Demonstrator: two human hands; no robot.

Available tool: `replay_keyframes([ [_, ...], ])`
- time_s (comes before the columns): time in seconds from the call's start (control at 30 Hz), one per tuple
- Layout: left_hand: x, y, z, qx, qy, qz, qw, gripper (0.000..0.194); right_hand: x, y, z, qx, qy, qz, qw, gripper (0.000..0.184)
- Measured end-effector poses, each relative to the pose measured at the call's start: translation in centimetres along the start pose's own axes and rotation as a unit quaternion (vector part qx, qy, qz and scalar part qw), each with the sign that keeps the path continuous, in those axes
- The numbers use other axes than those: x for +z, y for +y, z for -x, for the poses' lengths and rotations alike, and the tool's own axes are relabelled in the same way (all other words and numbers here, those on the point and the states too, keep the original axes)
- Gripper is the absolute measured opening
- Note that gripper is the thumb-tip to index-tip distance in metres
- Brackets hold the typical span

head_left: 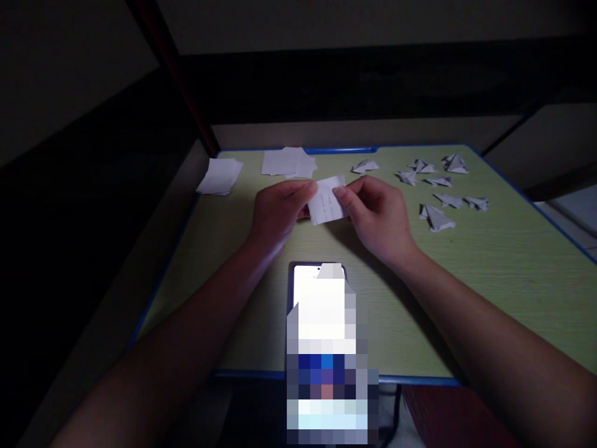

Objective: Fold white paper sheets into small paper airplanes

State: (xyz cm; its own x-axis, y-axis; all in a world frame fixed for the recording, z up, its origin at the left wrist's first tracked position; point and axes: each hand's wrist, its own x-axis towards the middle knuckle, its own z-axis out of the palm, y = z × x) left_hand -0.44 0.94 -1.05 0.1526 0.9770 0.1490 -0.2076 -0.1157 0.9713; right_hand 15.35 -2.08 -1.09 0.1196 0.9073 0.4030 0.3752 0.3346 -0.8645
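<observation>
A small piece of white paper (pixel 328 202) with faint writing on it is held up above the table between both hands. My left hand (pixel 280 208) pinches its left edge, thumb on top and the other fingers behind. At the right edge, my right hand (pixel 380 214) grips it the same way, the thumb lying on the paper's face. The paper looks roughly square and is tilted slightly. Whatever the fingers do behind it is hidden.
On the green table (pixel 224 249) lie a stack of paper sheets (pixel 219 176) at far left and another stack (pixel 282 163) at the back. Several folded paper figures (pixel 437 218) are scattered at right. A lit phone (pixel 319 298), partly pixelated, is in front of me.
</observation>
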Motion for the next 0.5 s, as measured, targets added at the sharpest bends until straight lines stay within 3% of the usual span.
replay_keyframes([
  [0.3, 0.27, 0.76, 0.31, -0.07, -0.097, -0.034, 0.992, 0.039, -0.25, -0.29, -0.28, -0.015, 0.061, 0.005, 0.998, 0.03],
  [0.4, 0.33, 0.91, 0.42, -0.108, -0.112, -0.074, 0.985, 0.031, -0.17, -0.05, -0.4, -0.027, 0.075, 0.004, 0.997, 0.029],
  [0.5, 0.36, 0.91, 0.35, -0.096, -0.107, -0.108, 0.984, 0.022, -0.07, 0.37, -0.5, -0.043, 0.081, -0.003, 0.996, 0.028],
])
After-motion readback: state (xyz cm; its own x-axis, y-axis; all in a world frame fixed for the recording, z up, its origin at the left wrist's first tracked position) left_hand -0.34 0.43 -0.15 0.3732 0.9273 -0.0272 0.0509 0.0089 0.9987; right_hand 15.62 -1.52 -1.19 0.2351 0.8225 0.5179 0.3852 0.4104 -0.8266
